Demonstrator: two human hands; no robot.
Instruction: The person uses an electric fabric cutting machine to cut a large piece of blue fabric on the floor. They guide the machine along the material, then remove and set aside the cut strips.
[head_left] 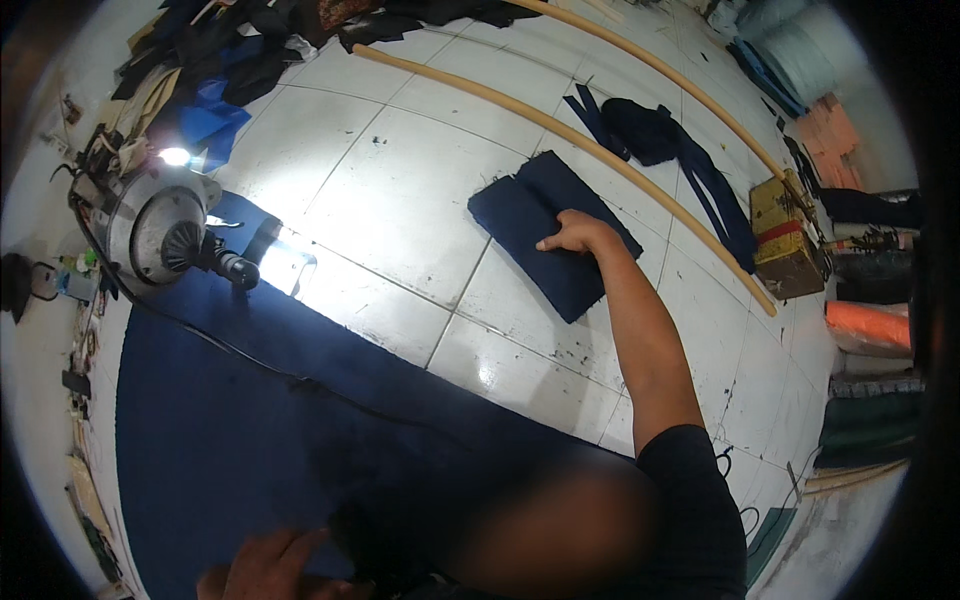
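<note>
The folded dark blue cloth (555, 270) is lying on the white tiled floor (370, 180), with the right hand (585, 235) reaching across to it. That grip is resting on the cloth with the thumb stretched along its upper face; the other fingers are partly hidden, so one cannot tell whether they are clenching the layers or only pressing on them. The left hand (270, 565) is showing at the lower edge over a large dark blue sheet (230, 430), its fingers bent and too dim to tell whether they are grasping anything. The sheet is spreading across the floor, well apart from the folded cloth. At its upper left end a round, grey motorised machine (170, 235) is standing with a lamp glowing, its black cord (290, 378) trailing over the sheet. Beyond the folded cloth, a near wooden pole (560, 130) and a far wooden pole (655, 64) are slanting across the floor, with dark cloth strips (640, 130) lying between them. Near the poles' right ends, a yellowish box (785, 240) is sitting, and farther right an orange roll (868, 325) is lying among dark ones.
</note>
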